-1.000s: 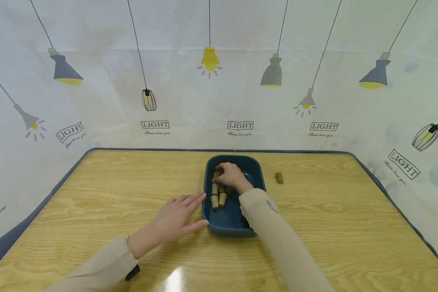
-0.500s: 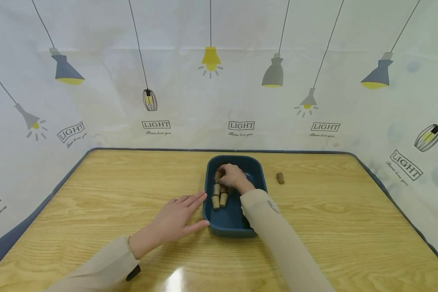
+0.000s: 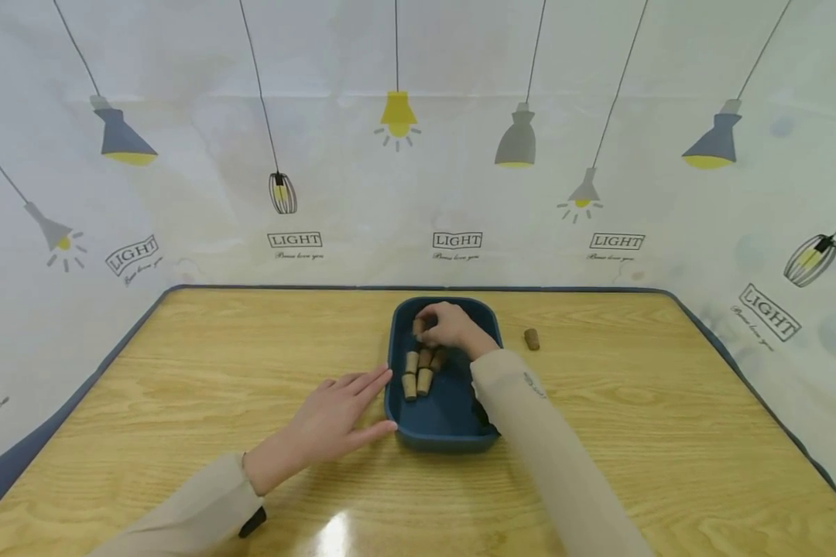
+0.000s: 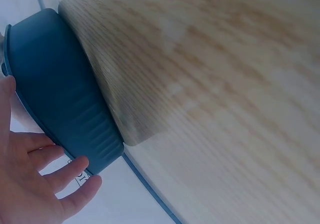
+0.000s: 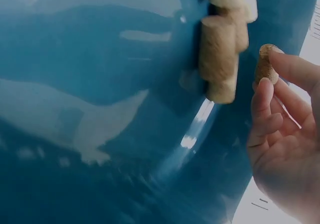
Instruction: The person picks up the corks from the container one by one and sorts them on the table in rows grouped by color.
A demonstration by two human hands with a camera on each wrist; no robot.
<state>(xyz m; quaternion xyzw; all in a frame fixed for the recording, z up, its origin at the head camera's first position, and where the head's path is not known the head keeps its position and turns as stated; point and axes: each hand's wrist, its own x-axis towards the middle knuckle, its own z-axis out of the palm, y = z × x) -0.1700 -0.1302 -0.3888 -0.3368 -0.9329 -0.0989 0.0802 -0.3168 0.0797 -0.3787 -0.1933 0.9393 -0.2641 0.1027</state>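
In the head view my right hand (image 3: pixel 449 326) is inside a dark blue tray (image 3: pixel 453 443), near its far left corner. It pinches a tapered cork stopper (image 5: pixel 265 69) between thumb and fingertips, as the right wrist view shows. Several more cork stoppers (image 3: pixel 424 381) lie grouped along the tray's left side, nearer than that hand. My left hand (image 3: pixel 330 422) has its fingers spread and fairly straight, with fingertips right at the tray's left rim. From the left wrist view, the fingers (image 4: pixel 72 176) lie along the tray's outer wall (image 4: pixel 55 78).
One loose cork stopper (image 3: pixel 532 339) lies on the wooden table (image 3: pixel 634 418), to the right of the tray. Behind the table's far edge hangs a white backdrop (image 3: pixel 348 155) printed with lamps. A dark object (image 3: pixel 252 523) shows under the left sleeve.
My right hand has lifted slightly away toward the tray's far end with the pinched cork stopper, uncovering darker stoppers beneath it. The left hand stays in place.
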